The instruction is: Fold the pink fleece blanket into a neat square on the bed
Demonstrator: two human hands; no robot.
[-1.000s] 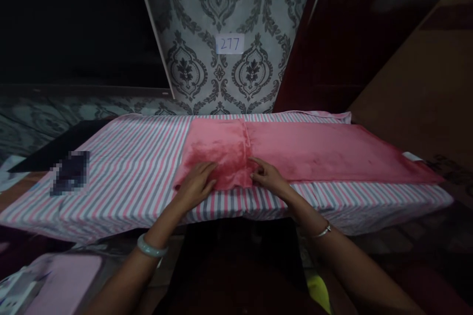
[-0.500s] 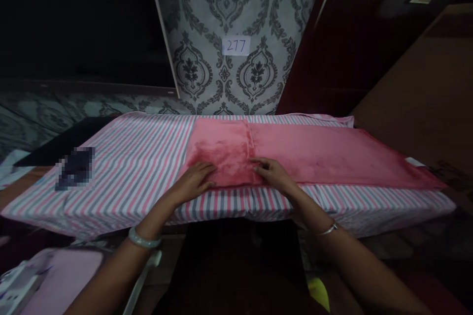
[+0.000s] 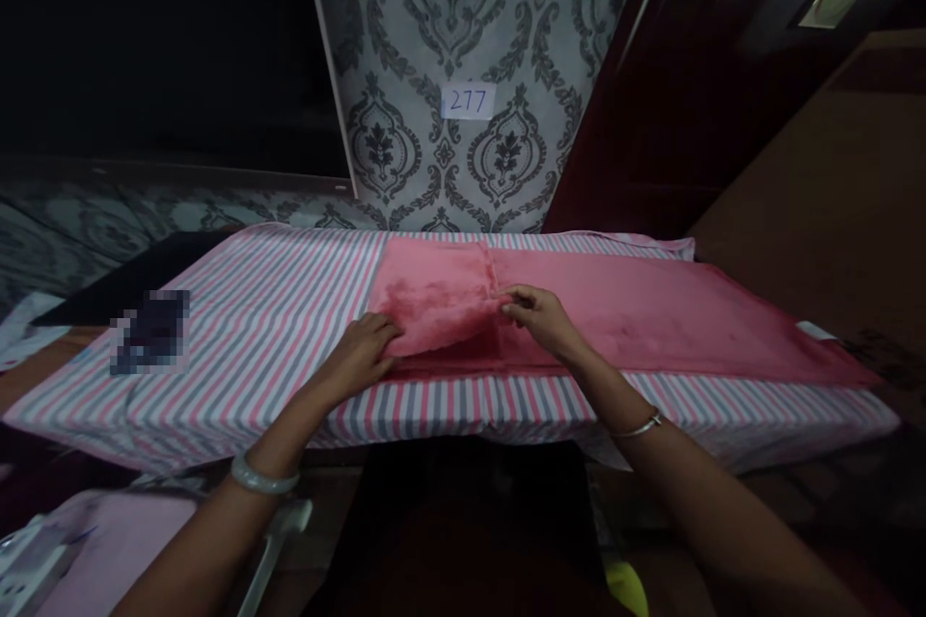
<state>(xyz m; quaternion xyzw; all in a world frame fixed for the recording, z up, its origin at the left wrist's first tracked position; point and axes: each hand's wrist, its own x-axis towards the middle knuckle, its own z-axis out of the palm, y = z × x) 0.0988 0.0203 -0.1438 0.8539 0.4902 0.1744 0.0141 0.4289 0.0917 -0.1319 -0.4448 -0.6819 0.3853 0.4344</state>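
A long pink plush cloth (image 3: 637, 313) lies along a board covered in pink, grey and white stripes (image 3: 275, 308). Its left end is folded over into a flap (image 3: 434, 304). My left hand (image 3: 362, 357) grips the flap's near left corner, fingers closed on the edge. My right hand (image 3: 539, 313) pinches the flap's near right corner and holds it raised off the layer below. A pale bangle sits on my left wrist and a thin silver one on my right.
A paper label reading 277 (image 3: 469, 100) hangs on the patterned wall behind. A blurred dark patch (image 3: 150, 332) rests on the board's left part. A pale pink and white object (image 3: 87, 554) stands at the lower left. A dark door (image 3: 666, 106) stands right of the wall.
Both hands went from resting on the folded flap to gripping its near corners. The flap's near edge is lifted off the cloth below now.
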